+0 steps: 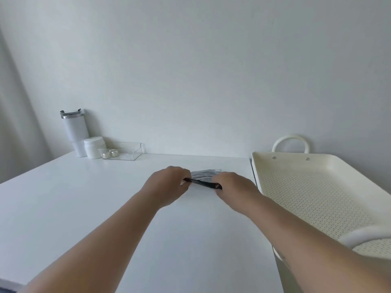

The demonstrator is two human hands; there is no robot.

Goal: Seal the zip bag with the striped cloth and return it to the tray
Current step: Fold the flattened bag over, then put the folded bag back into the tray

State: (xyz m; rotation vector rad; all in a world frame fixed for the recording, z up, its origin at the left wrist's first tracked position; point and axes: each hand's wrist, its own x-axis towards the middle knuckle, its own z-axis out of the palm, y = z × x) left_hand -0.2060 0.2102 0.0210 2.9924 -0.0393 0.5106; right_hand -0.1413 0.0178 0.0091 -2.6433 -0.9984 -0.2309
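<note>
The zip bag (204, 176) with the black-and-white striped cloth inside lies on the white table, between my hands. Its dark zip edge faces me and runs from left to right. My left hand (169, 182) pinches the left end of that zip edge. At the right end, my right hand (231, 185) pinches the same edge with curled fingers. Both hands hide the bag's corners. The cream perforated tray (317, 193) with white loop handles stands to the right of the bag and holds nothing.
At the back left, against the wall, stand a white tumbler (75, 132), a small white jar (93, 147) and a clear plastic box (122, 150) with small metallic items. The table's (84, 197) left edge runs diagonally at the far left.
</note>
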